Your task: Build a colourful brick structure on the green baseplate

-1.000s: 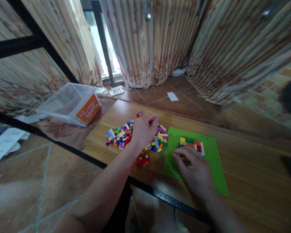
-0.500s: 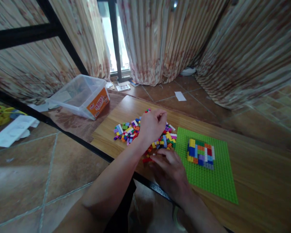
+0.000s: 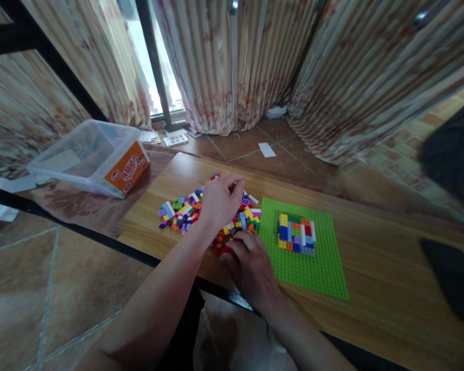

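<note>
Was prob. mid brick-picking: had L hand curled over loose brick pile on desk, R hand half-closed by red brick at near edge; couldn't tell if gripping anything w/ either. Saw brick build on green baseplate, R of pile; seemed to need one-brick pinch next

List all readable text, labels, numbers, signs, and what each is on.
"牛…人": orange label on the clear bin; middle characters uncertain, logo and smaller print unreadable.
White card on the floor: dark print, too blurred to read.
Loose bricks: no readable text.
</note>
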`<control>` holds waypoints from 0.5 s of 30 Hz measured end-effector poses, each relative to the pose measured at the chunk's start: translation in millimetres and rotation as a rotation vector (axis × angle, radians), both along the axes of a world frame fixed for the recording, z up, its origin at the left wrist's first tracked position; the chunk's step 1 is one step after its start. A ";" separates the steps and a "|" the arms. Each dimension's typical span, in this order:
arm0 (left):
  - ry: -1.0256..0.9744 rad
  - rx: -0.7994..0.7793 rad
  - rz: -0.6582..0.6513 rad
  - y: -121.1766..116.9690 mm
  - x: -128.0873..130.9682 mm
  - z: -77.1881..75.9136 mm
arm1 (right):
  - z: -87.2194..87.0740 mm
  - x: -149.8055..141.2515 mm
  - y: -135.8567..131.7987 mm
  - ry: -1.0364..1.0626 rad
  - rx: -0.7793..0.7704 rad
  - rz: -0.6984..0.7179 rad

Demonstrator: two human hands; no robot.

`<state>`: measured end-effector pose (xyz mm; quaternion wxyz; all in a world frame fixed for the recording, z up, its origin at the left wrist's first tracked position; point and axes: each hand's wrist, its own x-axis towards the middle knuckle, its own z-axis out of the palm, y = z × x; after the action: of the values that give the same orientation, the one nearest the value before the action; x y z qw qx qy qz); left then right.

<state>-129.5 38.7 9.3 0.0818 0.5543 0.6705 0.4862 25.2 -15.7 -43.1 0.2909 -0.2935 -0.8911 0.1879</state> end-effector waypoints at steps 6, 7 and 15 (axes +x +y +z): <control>0.015 -0.016 -0.019 -1.4 1.8 3.5 | -2.4 -0.6 3.6 0.024 0.000 -0.016; 0.017 -0.016 -0.020 -1.2 2.0 3.6 | -2.6 -0.7 4.2 0.019 0.003 -0.017; 0.021 -0.019 -0.022 -0.7 1.8 1.2 | -3.1 2.7 7.8 -0.014 0.036 0.000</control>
<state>-127.8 38.1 10.5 0.0854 0.5659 0.6699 0.4730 28.0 -7.9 -46.2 0.2901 -0.2894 -0.8962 0.1698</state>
